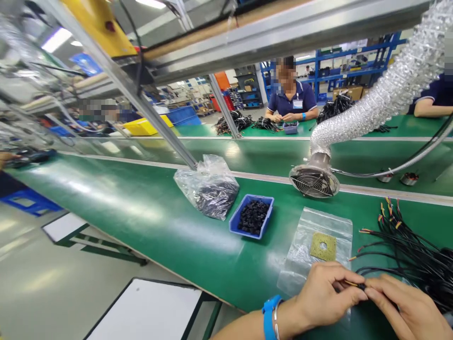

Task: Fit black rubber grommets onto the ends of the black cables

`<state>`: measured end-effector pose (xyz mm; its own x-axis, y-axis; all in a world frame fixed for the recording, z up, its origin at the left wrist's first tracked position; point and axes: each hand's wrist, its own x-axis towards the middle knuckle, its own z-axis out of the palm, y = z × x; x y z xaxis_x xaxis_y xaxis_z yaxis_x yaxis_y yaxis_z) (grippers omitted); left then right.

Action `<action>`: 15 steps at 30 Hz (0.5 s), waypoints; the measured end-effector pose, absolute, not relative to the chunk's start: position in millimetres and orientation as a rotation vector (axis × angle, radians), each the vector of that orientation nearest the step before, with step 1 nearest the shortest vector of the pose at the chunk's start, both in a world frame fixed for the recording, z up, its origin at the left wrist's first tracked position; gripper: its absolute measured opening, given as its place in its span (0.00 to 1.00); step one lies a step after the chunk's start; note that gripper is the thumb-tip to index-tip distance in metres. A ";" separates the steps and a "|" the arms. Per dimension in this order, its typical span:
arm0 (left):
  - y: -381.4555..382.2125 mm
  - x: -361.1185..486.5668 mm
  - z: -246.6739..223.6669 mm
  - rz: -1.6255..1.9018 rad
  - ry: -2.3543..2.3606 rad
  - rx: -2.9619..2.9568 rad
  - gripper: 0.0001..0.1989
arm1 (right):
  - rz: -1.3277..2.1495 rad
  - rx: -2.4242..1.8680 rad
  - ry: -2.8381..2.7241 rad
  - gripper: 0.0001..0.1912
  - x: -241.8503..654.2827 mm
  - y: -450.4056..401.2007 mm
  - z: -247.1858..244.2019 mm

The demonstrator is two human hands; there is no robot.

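Observation:
At the lower right, my left hand (327, 292) and my right hand (406, 302) meet, thumbs and fingers pinched together. Between their fingertips is a thin black cable (360, 286) with an orange-yellow wire end pointing into the left hand. Whether a small black part sits on the cable is too small to tell. Just beyond the left hand, a yellow sponge (330, 247) with a round hole lies on a clear plastic bag (300, 245). Beside my right hand spreads a bundle of black cables (417, 250) with coloured wire ends.
A blue bin (231, 227) of small black parts and a filled plastic bag (215, 189) stand on the green bench (148, 212). A fan (314, 182) on a silver duct (371, 104) hangs over its back edge. Across, a co-worker (292, 97) sits.

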<state>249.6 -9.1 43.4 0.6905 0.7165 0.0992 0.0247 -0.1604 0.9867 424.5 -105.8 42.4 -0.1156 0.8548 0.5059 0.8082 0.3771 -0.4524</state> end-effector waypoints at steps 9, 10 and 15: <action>-7.5 253.6 39.8 0.537 0.582 1.584 0.13 | 0.298 -1.477 -1.806 0.06 420.2 -111.3 55.3; -7.6 253.3 39.8 0.539 0.577 1.587 0.13 | 0.308 -1.467 -1.814 0.06 420.2 -111.7 54.2; -7.2 251.4 41.7 0.545 0.546 1.625 0.12 | 0.324 -1.438 -1.837 0.05 419.3 -113.6 50.6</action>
